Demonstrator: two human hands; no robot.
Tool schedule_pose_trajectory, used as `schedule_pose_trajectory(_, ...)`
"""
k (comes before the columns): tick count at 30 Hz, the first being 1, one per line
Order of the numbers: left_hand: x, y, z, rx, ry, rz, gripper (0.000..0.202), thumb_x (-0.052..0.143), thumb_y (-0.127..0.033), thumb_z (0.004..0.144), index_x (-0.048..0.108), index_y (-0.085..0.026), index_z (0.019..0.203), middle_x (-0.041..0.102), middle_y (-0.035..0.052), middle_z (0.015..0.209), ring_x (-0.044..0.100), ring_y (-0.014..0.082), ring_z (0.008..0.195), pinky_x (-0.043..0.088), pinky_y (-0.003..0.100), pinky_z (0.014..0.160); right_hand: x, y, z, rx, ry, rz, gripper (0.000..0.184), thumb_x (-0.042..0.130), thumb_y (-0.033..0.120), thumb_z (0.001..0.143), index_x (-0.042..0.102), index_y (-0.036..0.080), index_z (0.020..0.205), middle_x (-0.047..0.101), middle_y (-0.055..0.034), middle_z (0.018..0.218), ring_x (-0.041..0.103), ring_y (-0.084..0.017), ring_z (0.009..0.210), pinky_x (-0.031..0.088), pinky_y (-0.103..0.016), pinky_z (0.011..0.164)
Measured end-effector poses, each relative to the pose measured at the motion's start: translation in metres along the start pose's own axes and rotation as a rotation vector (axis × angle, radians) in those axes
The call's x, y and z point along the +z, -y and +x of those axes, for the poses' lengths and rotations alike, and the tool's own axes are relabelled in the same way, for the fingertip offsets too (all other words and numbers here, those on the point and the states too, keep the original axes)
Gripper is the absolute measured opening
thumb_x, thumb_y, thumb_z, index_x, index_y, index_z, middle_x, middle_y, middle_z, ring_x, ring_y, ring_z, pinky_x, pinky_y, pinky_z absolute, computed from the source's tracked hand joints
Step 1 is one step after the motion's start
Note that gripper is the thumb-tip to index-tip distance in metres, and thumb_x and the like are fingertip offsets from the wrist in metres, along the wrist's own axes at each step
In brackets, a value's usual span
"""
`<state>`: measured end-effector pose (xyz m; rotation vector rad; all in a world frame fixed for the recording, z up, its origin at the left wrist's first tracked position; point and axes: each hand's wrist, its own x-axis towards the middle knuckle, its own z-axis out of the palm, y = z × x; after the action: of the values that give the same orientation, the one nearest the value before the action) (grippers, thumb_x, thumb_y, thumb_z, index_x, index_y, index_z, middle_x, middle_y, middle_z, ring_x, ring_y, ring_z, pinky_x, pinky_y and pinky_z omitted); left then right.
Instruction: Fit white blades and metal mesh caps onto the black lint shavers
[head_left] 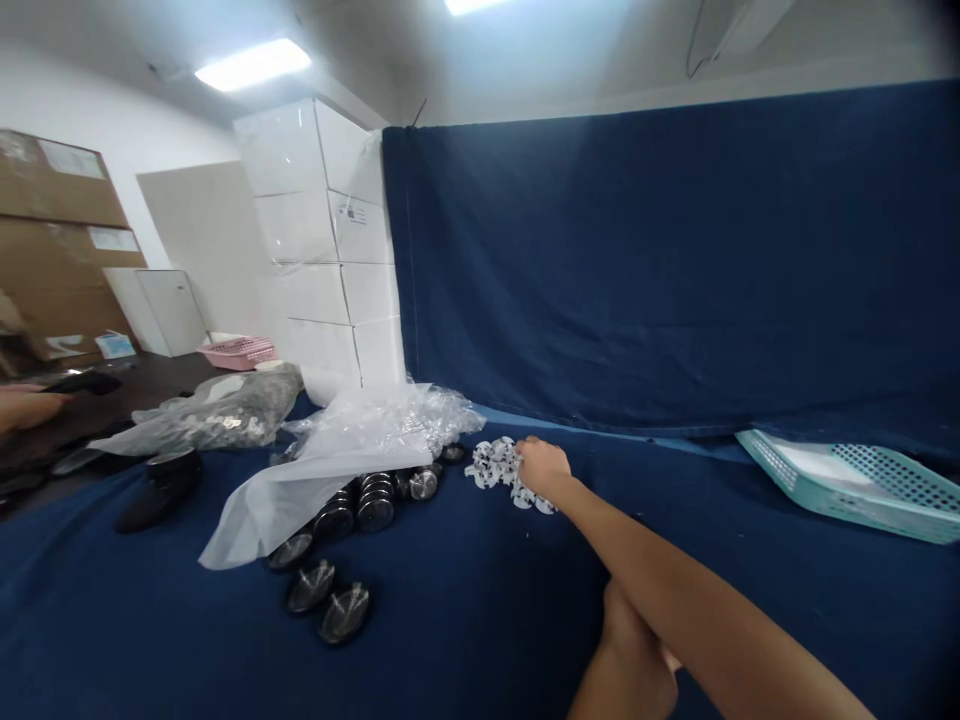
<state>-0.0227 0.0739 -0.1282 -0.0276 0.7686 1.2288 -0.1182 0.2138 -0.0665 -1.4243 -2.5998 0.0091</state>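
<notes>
My right hand (544, 466) is at the right side of a pile of small white-grey plastic pieces (493, 463) on the blue cloth. Its fingers are curled down at the pieces, and the fingertips are hidden. My left hand (636, 640) is lower, close to me, partly covered by my right forearm; its fingers are mostly hidden. Left of the pile, round black cases with clear lids (375, 503) stand in rows, partly under a clear plastic bag (300, 490). Two more round cases (346, 612) lie nearer to me.
A teal basket (847, 500) sits at the right, by the blue curtain (675, 270). White boxes (322, 250) are stacked behind the bag. At far left, another person's hand (30, 408) is by a dark object. A plastic bag of small parts (232, 415) and a pink basket (238, 352) are nearby.
</notes>
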Motion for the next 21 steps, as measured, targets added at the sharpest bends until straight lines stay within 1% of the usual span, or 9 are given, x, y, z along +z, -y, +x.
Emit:
schedule_pose_trajectory(2, 0.001, -0.001, -0.001, 0.017, -0.001, 0.039, 0.023, 0.063, -0.038, 0.076, 0.062, -0.015, 0.076, 0.061, 0.0066, 0.065, 0.060, 0.0228, 0.068, 0.043, 0.031, 0.066, -0.001, -0.003, -0.003, -0.004, -0.025, 0.001, 0.028, 0.056, 0.030, 0.093, 0.057, 0.015, 0.117, 0.059, -0.0084, 0.117, 0.060, -0.022, 0.102, 0.048, -0.045, 0.090)
schedule_pose_trajectory(4, 0.002, -0.003, -0.005, 0.029, -0.004, 0.087, 0.023, 0.062, -0.037, 0.076, 0.062, -0.014, 0.077, 0.060, 0.0062, 0.065, 0.058, 0.0203, 0.063, 0.042, 0.029, 0.062, -0.002, -0.004, -0.006, -0.007, -0.047, 0.010, 0.028, 0.056, 0.030, 0.092, 0.057, 0.015, 0.116, 0.059, -0.0084, 0.117, 0.059, -0.023, 0.104, 0.046, -0.046, 0.092)
schedule_pose_trajectory(8, 0.007, -0.005, -0.013, 0.053, -0.019, 0.178, 0.019, 0.059, -0.032, 0.075, 0.062, -0.013, 0.075, 0.056, 0.0034, 0.058, 0.050, 0.0146, 0.051, 0.038, 0.026, 0.054, -0.009, -0.004, -0.012, -0.020, -0.092, 0.081, 0.020, 0.059, 0.030, 0.090, 0.063, 0.014, 0.101, 0.061, -0.0075, 0.112, 0.056, -0.023, 0.108, 0.041, -0.048, 0.096)
schedule_pose_trajectory(10, 0.010, -0.003, -0.016, 0.060, -0.007, 0.212, 0.019, 0.059, -0.031, 0.076, 0.062, -0.012, 0.075, 0.056, 0.0028, 0.057, 0.048, 0.0134, 0.048, 0.035, 0.025, 0.051, -0.017, -0.006, -0.019, -0.015, -0.141, 0.157, 0.017, 0.059, 0.029, 0.090, 0.064, 0.013, 0.094, 0.063, -0.0069, 0.107, 0.055, -0.023, 0.108, 0.040, -0.048, 0.097)
schedule_pose_trajectory(12, 0.015, 0.001, -0.018, 0.056, 0.039, 0.244, 0.023, 0.058, -0.034, 0.077, 0.063, -0.012, 0.078, 0.058, 0.0033, 0.059, 0.049, 0.0133, 0.047, 0.034, 0.024, 0.048, -0.030, -0.014, -0.032, 0.002, -0.210, 0.270, 0.014, 0.059, 0.027, 0.089, 0.064, 0.014, 0.089, 0.064, -0.0069, 0.103, 0.056, -0.023, 0.106, 0.041, -0.046, 0.095)
schedule_pose_trajectory(14, 0.019, 0.006, -0.021, 0.009, 0.105, 0.272, 0.031, 0.056, -0.040, 0.080, 0.065, -0.010, 0.082, 0.060, 0.0046, 0.062, 0.052, 0.0144, 0.047, 0.036, 0.025, 0.047, -0.045, -0.031, -0.056, 0.026, -0.287, 0.417, 0.011, 0.059, 0.025, 0.087, 0.065, 0.016, 0.085, 0.065, -0.0072, 0.100, 0.058, -0.022, 0.102, 0.042, -0.041, 0.092)
schedule_pose_trajectory(16, 0.024, 0.012, -0.024, -0.083, 0.168, 0.305, 0.042, 0.053, -0.048, 0.082, 0.065, -0.008, 0.088, 0.062, 0.0064, 0.065, 0.056, 0.0169, 0.047, 0.040, 0.027, 0.047, -0.057, -0.057, -0.090, 0.054, -0.353, 0.591, 0.009, 0.061, 0.026, 0.083, 0.066, 0.019, 0.083, 0.068, -0.0051, 0.092, 0.061, -0.019, 0.090, 0.044, -0.033, 0.086)
schedule_pose_trajectory(18, 0.026, 0.018, -0.026, -0.163, 0.234, 0.353, 0.050, 0.050, -0.053, 0.082, 0.064, -0.008, 0.099, 0.064, 0.0077, 0.068, 0.059, 0.0193, 0.047, 0.043, 0.030, 0.046, -0.064, -0.089, -0.136, 0.111, -0.421, 0.777, 0.018, 0.062, 0.035, 0.082, 0.066, 0.019, 0.085, 0.069, -0.0040, 0.085, 0.063, -0.018, 0.081, 0.047, -0.029, 0.079)
schedule_pose_trajectory(21, 0.027, 0.027, -0.031, -0.216, 0.349, 0.453, 0.058, 0.045, -0.059, 0.085, 0.058, -0.011, 0.114, 0.067, 0.0087, 0.075, 0.062, 0.0199, 0.049, 0.046, 0.029, 0.044, -0.060, -0.137, -0.210, 0.280, -0.530, 1.034, 0.034, 0.065, 0.048, 0.077, 0.065, 0.015, 0.087, 0.069, -0.0064, 0.078, 0.064, -0.020, 0.073, 0.048, -0.029, 0.068)
